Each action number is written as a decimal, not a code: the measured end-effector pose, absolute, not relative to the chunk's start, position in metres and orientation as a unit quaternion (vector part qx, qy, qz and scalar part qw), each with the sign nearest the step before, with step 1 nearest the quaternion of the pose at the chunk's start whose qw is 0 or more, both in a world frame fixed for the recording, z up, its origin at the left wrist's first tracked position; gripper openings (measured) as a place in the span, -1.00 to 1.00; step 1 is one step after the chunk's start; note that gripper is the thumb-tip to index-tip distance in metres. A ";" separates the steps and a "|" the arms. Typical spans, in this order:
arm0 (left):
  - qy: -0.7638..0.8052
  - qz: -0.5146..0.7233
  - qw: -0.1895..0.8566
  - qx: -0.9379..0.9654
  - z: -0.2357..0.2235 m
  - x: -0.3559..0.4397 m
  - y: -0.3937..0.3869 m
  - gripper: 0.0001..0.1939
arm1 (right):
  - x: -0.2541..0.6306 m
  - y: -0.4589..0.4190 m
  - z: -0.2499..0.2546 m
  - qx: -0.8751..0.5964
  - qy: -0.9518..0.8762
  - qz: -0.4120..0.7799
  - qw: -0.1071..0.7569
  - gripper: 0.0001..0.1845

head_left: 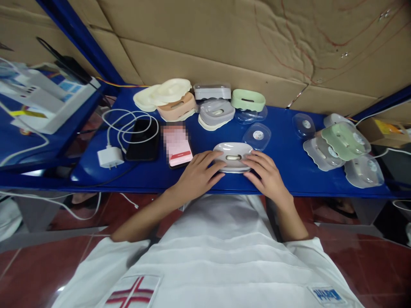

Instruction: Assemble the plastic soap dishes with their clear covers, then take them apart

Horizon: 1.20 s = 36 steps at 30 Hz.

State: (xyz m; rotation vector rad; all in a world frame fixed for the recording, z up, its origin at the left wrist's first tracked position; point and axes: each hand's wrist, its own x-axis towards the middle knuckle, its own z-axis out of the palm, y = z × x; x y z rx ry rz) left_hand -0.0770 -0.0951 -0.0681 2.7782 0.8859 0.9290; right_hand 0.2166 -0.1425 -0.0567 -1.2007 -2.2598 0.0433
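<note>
A shallow oval grey soap dish (233, 149) with a slot in its middle sits at the table's front edge. My left hand (201, 171) grips its left end, fingertips over the rim and thumb low at the front. On the opposite end my right hand (263, 173) holds the dish the same way, its fingers on the rim. Just behind the dish lies a clear lid (257, 136) with a round sticker. A phone (179, 147) with a lit screen rests left of my left hand.
Behind stand a peach dish (176, 108) with cream pieces (170, 90), a grey dish (214, 112) and a green dish (248, 100). Several lidded dishes (345, 143) are stacked at the right. A white charger (110, 157) and cable lie left, by a black device (143, 143).
</note>
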 end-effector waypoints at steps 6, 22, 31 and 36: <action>0.282 0.278 0.059 0.916 -0.069 -0.077 -0.094 -0.73 | 0.213 -0.141 -0.064 -0.471 -0.845 -0.004 0.252 -0.58; 0.301 0.311 0.088 0.897 -0.065 -0.076 -0.095 -0.84 | 0.244 -0.134 -0.081 -0.724 -0.615 -0.094 0.299 -0.20; 0.313 0.332 0.142 0.878 -0.068 -0.079 -0.096 -0.78 | 0.234 -0.149 -0.059 -0.555 -0.751 0.058 0.354 -0.46; 0.305 0.349 0.167 0.870 -0.067 -0.080 -0.098 -0.51 | 0.217 -0.152 -0.058 -0.481 -0.806 0.077 0.337 -0.43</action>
